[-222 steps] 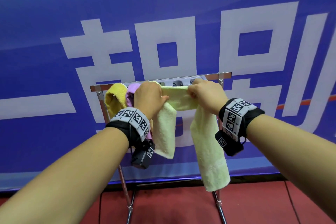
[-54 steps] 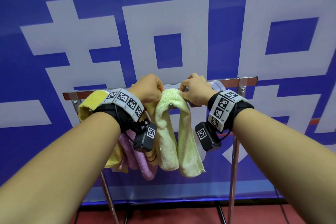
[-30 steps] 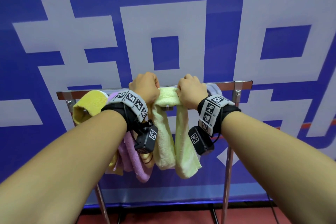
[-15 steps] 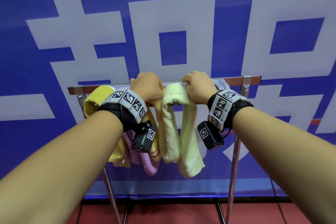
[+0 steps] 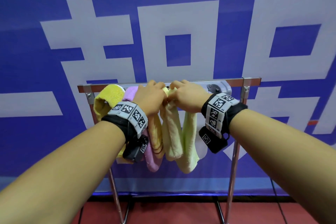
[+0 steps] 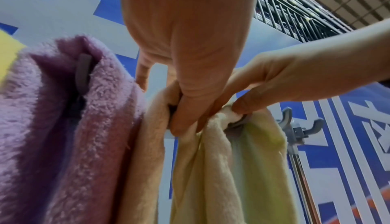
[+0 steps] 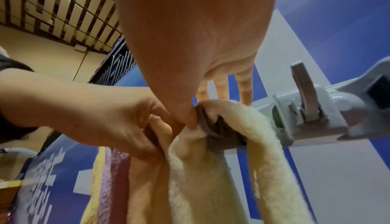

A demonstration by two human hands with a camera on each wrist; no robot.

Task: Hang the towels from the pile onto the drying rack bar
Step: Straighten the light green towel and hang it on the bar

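The drying rack bar [image 5: 227, 81] carries a yellow towel [image 5: 107, 100], a purple towel [image 5: 152, 162] and a peach towel with brown stripes [image 5: 157, 136]. A pale yellow-green towel [image 5: 189, 142] hangs to their right, draped over a grey hook [image 7: 213, 137]. My left hand [image 5: 160, 92] pinches its top fold between thumb and fingers [image 6: 183, 124]. My right hand [image 5: 174, 91] pinches the same fold right beside it, thumb [image 7: 190, 119] against the hook. The two hands touch. The towel's top is hidden behind them in the head view.
A grey hook strip [image 5: 218, 87] with free hooks [image 6: 295, 124] runs behind the bar to the right. The rack's chrome legs [image 5: 233, 178] stand on a red floor [image 5: 172, 212]. A blue banner [image 5: 181, 23] is close behind.
My hands have come together at the top of the pale towel and now touch. The towel's top fold is bunched narrower between them.
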